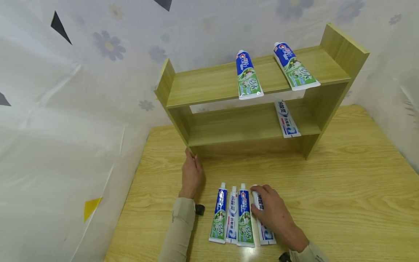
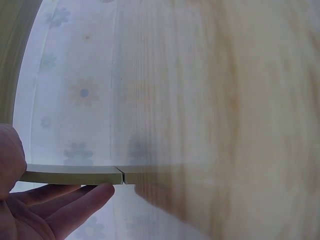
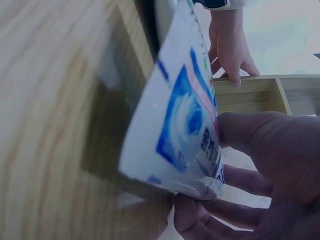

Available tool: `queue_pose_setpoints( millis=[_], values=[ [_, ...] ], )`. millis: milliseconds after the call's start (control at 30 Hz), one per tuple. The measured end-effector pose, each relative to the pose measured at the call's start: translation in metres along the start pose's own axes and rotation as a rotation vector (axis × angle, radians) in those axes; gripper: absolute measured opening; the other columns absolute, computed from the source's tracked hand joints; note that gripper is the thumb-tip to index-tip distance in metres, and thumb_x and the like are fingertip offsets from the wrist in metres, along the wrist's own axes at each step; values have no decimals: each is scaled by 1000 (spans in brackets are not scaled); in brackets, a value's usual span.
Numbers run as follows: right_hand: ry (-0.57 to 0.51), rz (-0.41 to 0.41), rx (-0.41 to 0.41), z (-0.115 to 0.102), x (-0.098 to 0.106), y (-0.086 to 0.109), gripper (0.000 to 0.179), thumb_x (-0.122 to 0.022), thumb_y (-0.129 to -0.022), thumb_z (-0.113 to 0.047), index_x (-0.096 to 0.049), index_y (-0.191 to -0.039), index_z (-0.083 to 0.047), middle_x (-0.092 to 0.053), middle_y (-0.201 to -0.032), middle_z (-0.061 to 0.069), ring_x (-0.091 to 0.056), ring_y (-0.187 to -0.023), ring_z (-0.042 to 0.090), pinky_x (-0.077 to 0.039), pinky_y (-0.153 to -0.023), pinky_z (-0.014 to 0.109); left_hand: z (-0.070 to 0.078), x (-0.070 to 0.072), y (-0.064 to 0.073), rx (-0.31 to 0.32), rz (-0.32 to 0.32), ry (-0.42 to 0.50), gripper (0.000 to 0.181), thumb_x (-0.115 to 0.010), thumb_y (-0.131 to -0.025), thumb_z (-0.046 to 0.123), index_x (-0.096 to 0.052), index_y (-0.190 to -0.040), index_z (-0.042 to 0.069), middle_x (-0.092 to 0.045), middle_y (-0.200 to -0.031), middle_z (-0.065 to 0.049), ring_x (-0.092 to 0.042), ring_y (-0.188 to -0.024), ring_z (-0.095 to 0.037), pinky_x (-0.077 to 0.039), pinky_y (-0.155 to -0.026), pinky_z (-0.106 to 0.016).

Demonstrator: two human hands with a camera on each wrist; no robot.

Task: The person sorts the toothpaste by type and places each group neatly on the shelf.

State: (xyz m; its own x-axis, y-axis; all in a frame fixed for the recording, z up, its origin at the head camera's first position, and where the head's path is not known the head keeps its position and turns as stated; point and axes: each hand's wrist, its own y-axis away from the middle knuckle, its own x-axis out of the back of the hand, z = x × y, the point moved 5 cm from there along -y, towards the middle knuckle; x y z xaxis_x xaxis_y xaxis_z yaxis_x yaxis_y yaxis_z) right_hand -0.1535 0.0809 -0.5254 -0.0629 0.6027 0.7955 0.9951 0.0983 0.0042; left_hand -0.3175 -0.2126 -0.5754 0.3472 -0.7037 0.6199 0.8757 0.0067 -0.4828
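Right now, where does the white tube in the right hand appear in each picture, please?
Head: lower right of centre, the white tube, partly covered by the right hand.
Left wrist: not in it.
Right wrist: middle of the picture, in that hand.
Shared landmark: the left hand, gripping the wooden shelf.

blue-green tubes (image 1: 250, 74) (image 1: 296, 66) (image 1: 217, 214) (image 1: 245, 218): four. white tubes (image 1: 287, 119) (image 1: 232, 217) (image 1: 266, 233): three. both kinds counted together: seven. rack (image 1: 203, 85): one, comprising two shelves (image 1: 186, 82) (image 1: 226, 125) and two sides (image 1: 178, 118) (image 1: 334, 105). table (image 1: 353, 153): one. hands: two, namely one left hand (image 1: 191, 174) and one right hand (image 1: 276, 209). sleeves (image 1: 179, 225) (image 1: 309, 254): two, one to each arm. black wrist pieces (image 1: 199, 209) (image 1: 284, 257): two, one to each wrist. dark patches (image 1: 61, 27) (image 1: 164, 3) (image 1: 4, 100), as counted in the head view: three.
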Motion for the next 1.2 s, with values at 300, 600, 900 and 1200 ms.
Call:
queue_pose_setpoints(
  millis=[300,600,900,1200],
  values=[
    [-10,5,-4,-3,6,-2,54,-84,-93,-18,-67,-144,-10,-69,-135,19,-69,-122,37,-59,-103,60,19,9,-1,-24,11,1,49,-36,-121,29,-34,-163,4,-70,-98,-23,-73,-77,-32,-63,-68,-47],
    [3,58,41,-14,24,-11,54,-85,-92,-16,-68,-143,-10,-69,-136,20,-69,-121,38,-61,-100,61,15,8,0,-40,26,15,48,-37,-120,28,-35,-162,4,-68,-90,-21,-66,-66,-27,-58,-59,-44],
    [1,93,62,-22,37,-16,55,-85,-93,-15,-67,-145,-11,-68,-139,21,-69,-123,41,-62,-99,61,1,0,-1,-12,5,-14,49,-37,-120,30,-34,-163,5,-71,-96,-21,-70,-72,-28,-62,-65,-46],
    [36,119,125,-41,66,-29,55,-83,-96,-17,-64,-147,-9,-64,-143,23,-69,-118,40,-64,-96,59,5,4,0,-15,4,-19,48,-38,-120,27,-35,-163,5,-71,-97,-20,-71,-74,-27,-63,-66,-42]
  ],
)
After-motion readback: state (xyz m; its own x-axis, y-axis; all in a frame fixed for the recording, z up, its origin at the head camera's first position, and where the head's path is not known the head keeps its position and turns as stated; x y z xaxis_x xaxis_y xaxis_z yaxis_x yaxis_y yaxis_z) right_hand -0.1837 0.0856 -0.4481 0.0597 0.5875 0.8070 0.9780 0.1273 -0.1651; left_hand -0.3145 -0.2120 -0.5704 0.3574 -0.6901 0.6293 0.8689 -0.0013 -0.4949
